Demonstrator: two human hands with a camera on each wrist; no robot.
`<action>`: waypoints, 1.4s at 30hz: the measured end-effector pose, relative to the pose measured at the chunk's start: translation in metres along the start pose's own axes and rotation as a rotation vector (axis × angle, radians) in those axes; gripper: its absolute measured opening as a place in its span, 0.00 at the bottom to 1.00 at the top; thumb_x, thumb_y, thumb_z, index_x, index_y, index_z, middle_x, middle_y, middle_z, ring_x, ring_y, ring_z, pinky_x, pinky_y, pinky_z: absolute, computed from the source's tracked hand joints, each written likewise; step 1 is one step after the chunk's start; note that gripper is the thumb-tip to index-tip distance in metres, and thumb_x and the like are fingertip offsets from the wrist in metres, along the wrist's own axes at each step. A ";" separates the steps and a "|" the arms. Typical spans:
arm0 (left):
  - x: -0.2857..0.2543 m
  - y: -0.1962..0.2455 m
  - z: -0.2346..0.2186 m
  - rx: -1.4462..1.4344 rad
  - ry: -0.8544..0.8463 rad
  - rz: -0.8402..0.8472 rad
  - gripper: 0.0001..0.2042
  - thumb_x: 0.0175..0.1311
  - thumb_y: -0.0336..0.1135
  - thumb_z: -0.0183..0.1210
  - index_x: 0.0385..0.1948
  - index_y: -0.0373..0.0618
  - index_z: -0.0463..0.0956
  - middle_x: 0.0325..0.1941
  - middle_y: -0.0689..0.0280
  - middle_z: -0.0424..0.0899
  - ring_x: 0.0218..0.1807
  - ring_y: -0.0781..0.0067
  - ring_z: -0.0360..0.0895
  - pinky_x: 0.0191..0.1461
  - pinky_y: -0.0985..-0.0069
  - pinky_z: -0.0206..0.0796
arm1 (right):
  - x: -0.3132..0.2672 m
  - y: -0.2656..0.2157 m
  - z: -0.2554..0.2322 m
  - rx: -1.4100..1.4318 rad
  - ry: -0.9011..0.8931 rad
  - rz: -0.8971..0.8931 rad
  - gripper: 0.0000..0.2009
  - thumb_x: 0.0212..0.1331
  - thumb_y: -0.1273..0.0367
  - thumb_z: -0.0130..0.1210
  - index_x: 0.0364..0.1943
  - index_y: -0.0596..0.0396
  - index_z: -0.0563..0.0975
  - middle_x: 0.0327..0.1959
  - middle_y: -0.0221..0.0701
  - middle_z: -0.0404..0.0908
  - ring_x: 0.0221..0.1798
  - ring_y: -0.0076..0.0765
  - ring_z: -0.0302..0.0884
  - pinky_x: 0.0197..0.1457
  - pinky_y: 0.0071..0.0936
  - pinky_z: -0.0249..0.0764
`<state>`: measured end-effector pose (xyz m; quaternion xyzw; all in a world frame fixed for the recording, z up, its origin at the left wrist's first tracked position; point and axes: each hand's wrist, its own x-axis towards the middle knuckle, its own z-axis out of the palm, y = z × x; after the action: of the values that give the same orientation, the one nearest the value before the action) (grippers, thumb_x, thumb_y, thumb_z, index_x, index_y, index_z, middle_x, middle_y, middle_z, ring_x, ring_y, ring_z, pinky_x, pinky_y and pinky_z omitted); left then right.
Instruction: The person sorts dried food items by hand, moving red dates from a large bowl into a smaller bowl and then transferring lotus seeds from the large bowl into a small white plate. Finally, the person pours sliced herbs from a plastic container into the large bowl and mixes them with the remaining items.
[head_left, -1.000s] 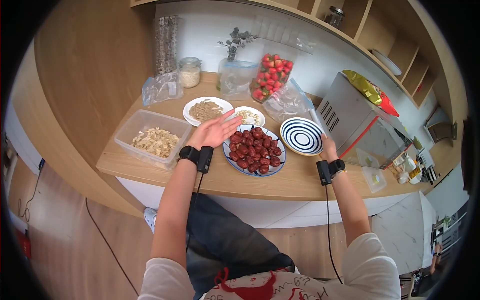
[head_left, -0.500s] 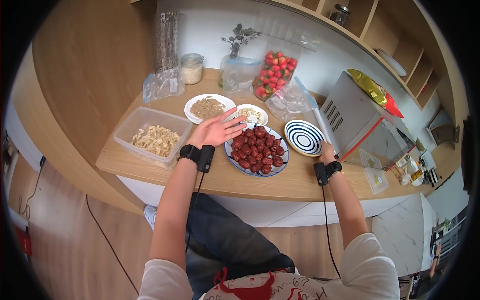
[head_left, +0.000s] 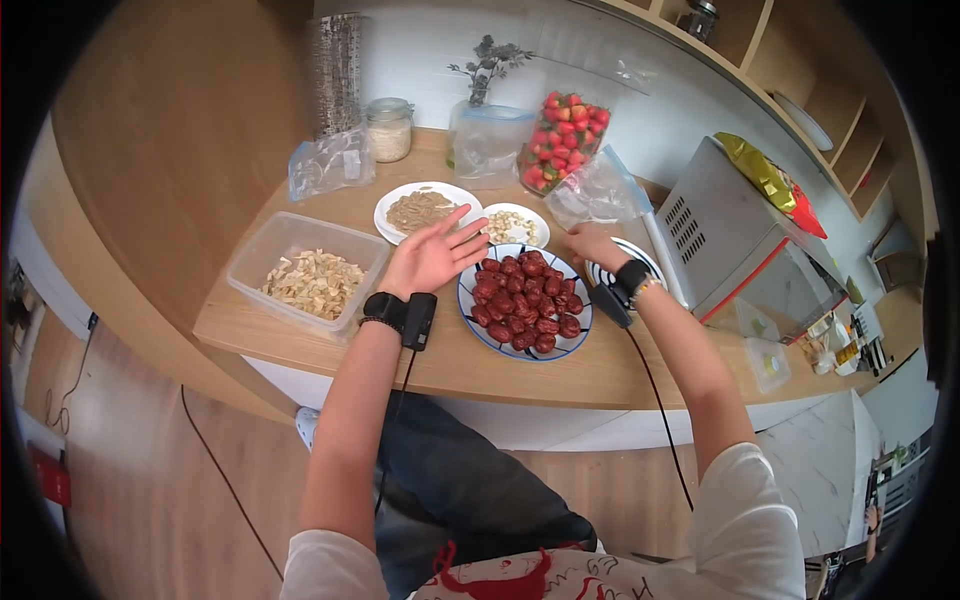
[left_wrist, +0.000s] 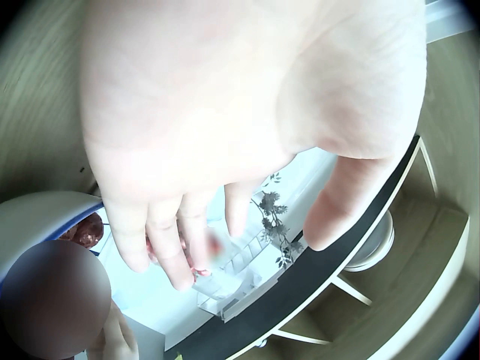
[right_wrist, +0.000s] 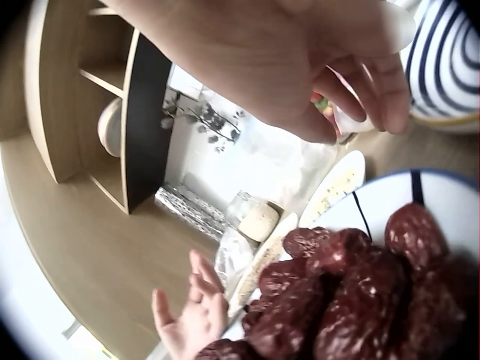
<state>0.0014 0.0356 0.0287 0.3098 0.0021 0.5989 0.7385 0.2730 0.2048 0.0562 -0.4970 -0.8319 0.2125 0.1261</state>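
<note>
My left hand [head_left: 430, 258] is held palm up with spread fingers, between the plastic box [head_left: 243, 262] of pale dried slices [head_left: 315, 283] and the plate of red dates [head_left: 525, 300]. It holds nothing; its straight fingers [left_wrist: 171, 240] fill much of the left wrist view. Loosely bent and empty, my right hand [head_left: 594, 245] hovers between the dates and the blue-striped dish [head_left: 640, 252], partly hiding that dish. The right wrist view shows the striped dish [right_wrist: 450, 71] beside this hand [right_wrist: 300, 67], with dates [right_wrist: 360, 300] below.
Behind the dates are a white plate [head_left: 387, 217] of brown pieces and a smaller plate [head_left: 544, 232] of pale pieces. A jar [head_left: 388, 135], plastic bags [head_left: 330, 168] and a strawberry bag [head_left: 565, 140] stand along the wall. A microwave [head_left: 730, 235] is at right.
My right hand has let go of the striped dish, now resting on the counter, and moved left toward the dates. The left hand stays palm up in nearly the same place.
</note>
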 end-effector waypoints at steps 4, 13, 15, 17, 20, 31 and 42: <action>0.000 0.000 -0.001 -0.014 -0.003 0.010 0.29 0.64 0.38 0.47 0.65 0.39 0.49 0.66 0.45 0.55 0.65 0.49 0.58 0.70 0.55 0.47 | 0.024 -0.014 0.020 0.360 -0.107 0.180 0.14 0.57 0.65 0.53 0.33 0.67 0.77 0.27 0.40 0.80 0.28 0.32 0.80 0.28 0.26 0.77; 0.002 0.001 -0.006 -0.018 0.010 0.004 0.29 0.63 0.37 0.48 0.65 0.41 0.49 0.66 0.46 0.56 0.65 0.50 0.59 0.70 0.53 0.48 | 0.044 0.005 0.035 0.734 -0.221 0.223 0.08 0.58 0.72 0.52 0.36 0.64 0.74 0.27 0.31 0.76 0.26 0.25 0.75 0.26 0.20 0.74; 0.002 0.001 -0.006 -0.012 0.018 0.003 0.29 0.63 0.37 0.48 0.65 0.41 0.49 0.66 0.47 0.57 0.65 0.50 0.59 0.70 0.53 0.48 | 0.036 -0.001 0.033 0.820 -0.202 0.246 0.09 0.59 0.71 0.51 0.38 0.65 0.72 0.27 0.32 0.76 0.26 0.25 0.75 0.27 0.19 0.74; 0.002 0.001 -0.005 -0.005 0.025 0.003 0.29 0.63 0.37 0.48 0.65 0.41 0.50 0.65 0.47 0.57 0.65 0.51 0.59 0.69 0.53 0.48 | 0.034 -0.001 0.032 0.891 -0.192 0.264 0.09 0.60 0.72 0.49 0.39 0.66 0.71 0.28 0.33 0.76 0.27 0.25 0.75 0.27 0.18 0.75; 0.000 0.001 -0.004 0.061 0.040 0.009 0.30 0.62 0.39 0.49 0.65 0.41 0.51 0.66 0.48 0.57 0.64 0.53 0.60 0.70 0.53 0.46 | 0.031 0.003 0.027 1.008 -0.178 0.286 0.10 0.61 0.72 0.46 0.40 0.69 0.69 0.28 0.35 0.76 0.27 0.26 0.75 0.28 0.19 0.75; 0.000 0.001 -0.009 0.053 0.038 0.009 0.29 0.62 0.38 0.48 0.64 0.41 0.52 0.66 0.50 0.58 0.64 0.55 0.61 0.70 0.55 0.48 | -0.009 -0.026 -0.050 1.012 -0.041 -0.003 0.11 0.61 0.71 0.44 0.40 0.68 0.70 0.30 0.30 0.73 0.30 0.23 0.70 0.33 0.16 0.73; -0.001 0.002 -0.010 0.047 0.034 0.007 0.27 0.62 0.38 0.48 0.63 0.42 0.54 0.66 0.50 0.59 0.63 0.55 0.62 0.69 0.55 0.48 | -0.090 -0.039 -0.052 0.621 0.054 0.049 0.15 0.62 0.66 0.42 0.40 0.66 0.72 0.24 0.29 0.73 0.20 0.20 0.66 0.22 0.17 0.66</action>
<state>-0.0043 0.0397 0.0213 0.3170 0.0278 0.6064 0.7287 0.3073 0.1210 0.1210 -0.4598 -0.7114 0.4463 0.2886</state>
